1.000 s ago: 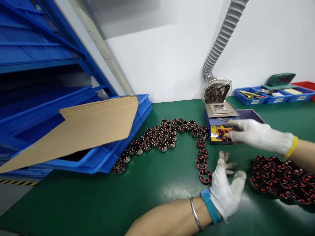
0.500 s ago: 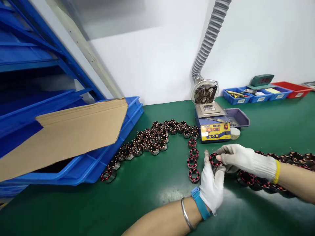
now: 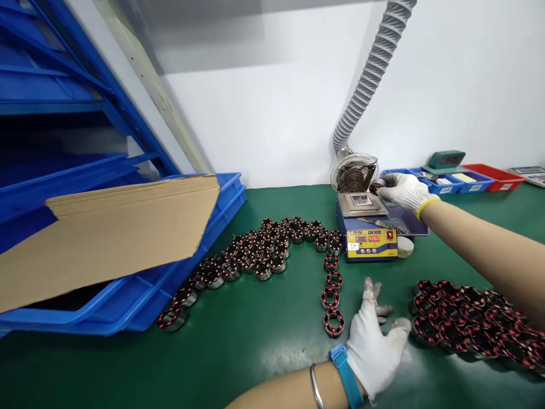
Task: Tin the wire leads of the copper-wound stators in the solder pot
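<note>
Raised beside fan (image 3: 354,177), ring (image 3: 374,187), axis slanted, right hand (image 3: 403,191) pinching it, left hand (image 3: 376,346) spread

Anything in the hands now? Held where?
Right hand: a ring-shaped core, apparently by its outer side; exact finger contacts too small to tell. Left hand: open, nothing held.

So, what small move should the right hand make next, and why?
I'd probably ease the held ring over the mottled metal square atop the yellow-fronted unit: the right hand has it up to the right of that square, near the fan, and the unit's display is lit. The left hand is open and appears to hold nothing.
</note>
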`<state>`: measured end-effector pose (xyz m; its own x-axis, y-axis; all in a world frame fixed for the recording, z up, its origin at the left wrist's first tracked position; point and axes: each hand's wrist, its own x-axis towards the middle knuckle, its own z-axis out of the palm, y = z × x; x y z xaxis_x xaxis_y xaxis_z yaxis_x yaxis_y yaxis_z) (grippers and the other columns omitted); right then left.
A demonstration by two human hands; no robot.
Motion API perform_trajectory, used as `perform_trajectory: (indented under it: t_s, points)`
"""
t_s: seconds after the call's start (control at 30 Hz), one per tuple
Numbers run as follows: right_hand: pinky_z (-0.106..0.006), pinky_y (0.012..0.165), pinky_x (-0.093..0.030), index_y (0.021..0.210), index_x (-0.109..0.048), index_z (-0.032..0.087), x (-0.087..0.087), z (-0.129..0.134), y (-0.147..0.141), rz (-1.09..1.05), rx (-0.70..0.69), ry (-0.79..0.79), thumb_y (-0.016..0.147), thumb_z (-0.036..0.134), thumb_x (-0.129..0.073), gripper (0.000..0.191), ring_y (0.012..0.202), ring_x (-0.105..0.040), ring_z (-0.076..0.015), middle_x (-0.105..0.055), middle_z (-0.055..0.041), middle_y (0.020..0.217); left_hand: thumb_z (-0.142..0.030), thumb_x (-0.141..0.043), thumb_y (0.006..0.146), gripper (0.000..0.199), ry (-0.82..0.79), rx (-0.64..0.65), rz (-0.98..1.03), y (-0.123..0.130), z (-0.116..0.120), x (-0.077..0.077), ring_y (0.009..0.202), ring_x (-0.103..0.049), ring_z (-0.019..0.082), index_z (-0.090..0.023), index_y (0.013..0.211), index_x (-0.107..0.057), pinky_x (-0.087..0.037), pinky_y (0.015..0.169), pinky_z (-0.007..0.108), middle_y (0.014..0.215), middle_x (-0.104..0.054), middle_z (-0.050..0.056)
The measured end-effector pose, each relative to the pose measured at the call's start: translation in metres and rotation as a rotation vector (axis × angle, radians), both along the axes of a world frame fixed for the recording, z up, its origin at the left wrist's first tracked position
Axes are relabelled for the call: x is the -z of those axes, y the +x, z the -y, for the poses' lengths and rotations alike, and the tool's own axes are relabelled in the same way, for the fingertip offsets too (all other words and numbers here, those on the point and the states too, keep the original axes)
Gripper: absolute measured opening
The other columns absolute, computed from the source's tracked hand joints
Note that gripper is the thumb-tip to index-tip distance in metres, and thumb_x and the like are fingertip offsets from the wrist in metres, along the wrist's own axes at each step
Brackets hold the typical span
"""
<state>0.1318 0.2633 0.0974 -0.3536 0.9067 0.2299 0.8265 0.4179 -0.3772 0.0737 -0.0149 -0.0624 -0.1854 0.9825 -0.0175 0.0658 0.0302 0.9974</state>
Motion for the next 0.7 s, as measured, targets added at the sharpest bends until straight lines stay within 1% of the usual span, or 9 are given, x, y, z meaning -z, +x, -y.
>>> perform_trajectory:
  t_s: [0.1, 0.23, 0.33, 0.43, 0.57, 0.7]
  points:
    - [-0.029, 0.084, -0.045, 0.131, -0.067, 0.017, 0.008, -0.021, -0.01, -0.026, 0.014, -0.015, 0.087, 0.038, -0.056, 0.05, 0.097, -0.065, -0.0189, -0.074, -0.0103, 0.114, -0.03, -0.068, 0.084, 0.095, 0.023, 0.015, -0.005, 0.0, 0.0, 0.003, 0.116, -0.067, 0.028, -0.017, 0.163, -0.017, -0.057, 0.099, 0.042, 0.159, -0.043, 0.018]
    - [-0.028, 0.089, -0.044, 0.135, -0.065, 0.015, 0.02, -0.033, -0.019, -0.027, 0.004, -0.025, 0.086, 0.037, -0.06, 0.054, 0.101, -0.062, -0.0192, -0.07, -0.0133, 0.124, -0.03, -0.069, 0.082, 0.094, 0.007, 0.012, -0.027, 0.001, 0.0, 0.004, 0.116, -0.067, 0.029, -0.017, 0.162, -0.021, -0.056, 0.1, 0.042, 0.157, -0.047, 0.017]
    - [-0.029, 0.087, -0.044, 0.134, -0.066, 0.016, 0.023, -0.031, -0.021, 0.001, -0.007, -0.044, 0.085, 0.038, -0.062, 0.054, 0.097, -0.063, -0.0195, -0.07, -0.014, 0.123, -0.031, -0.069, 0.082, 0.094, 0.0, 0.02, -0.039, 0.0, -0.001, 0.002, 0.116, -0.067, 0.029, -0.016, 0.162, -0.023, -0.057, 0.1, 0.043, 0.157, -0.047, 0.016]
    - [-0.029, 0.084, -0.044, 0.134, -0.066, 0.018, 0.022, -0.026, -0.022, 0.034, -0.012, -0.052, 0.087, 0.04, -0.062, 0.053, 0.094, -0.063, -0.0195, -0.071, -0.0132, 0.121, -0.031, -0.069, 0.081, 0.093, -0.012, 0.011, -0.056, 0.0, -0.001, 0.001, 0.117, -0.067, 0.03, -0.014, 0.161, -0.025, -0.056, 0.101, 0.044, 0.155, -0.05, 0.016]
    - [-0.029, 0.087, -0.044, 0.135, -0.066, 0.017, 0.021, -0.022, -0.022, 0.057, -0.012, -0.046, 0.088, 0.04, -0.062, 0.053, 0.1, -0.064, -0.0211, -0.07, -0.013, 0.121, -0.031, -0.069, 0.08, 0.092, -0.03, 0.014, -0.07, 0.001, -0.002, 0.0, 0.118, -0.067, 0.031, -0.012, 0.16, -0.027, -0.055, 0.103, 0.047, 0.154, -0.051, 0.017]
    - [-0.031, 0.09, -0.044, 0.134, -0.067, 0.018, 0.025, -0.028, -0.024, 0.05, 0.015, -0.045, 0.087, 0.037, -0.065, 0.051, 0.102, -0.063, -0.0216, -0.07, -0.0119, 0.121, -0.032, -0.069, 0.079, 0.092, -0.038, 0.027, -0.081, 0.001, -0.002, -0.002, 0.118, -0.066, 0.032, -0.012, 0.159, -0.029, -0.055, 0.104, 0.049, 0.153, -0.052, 0.017]
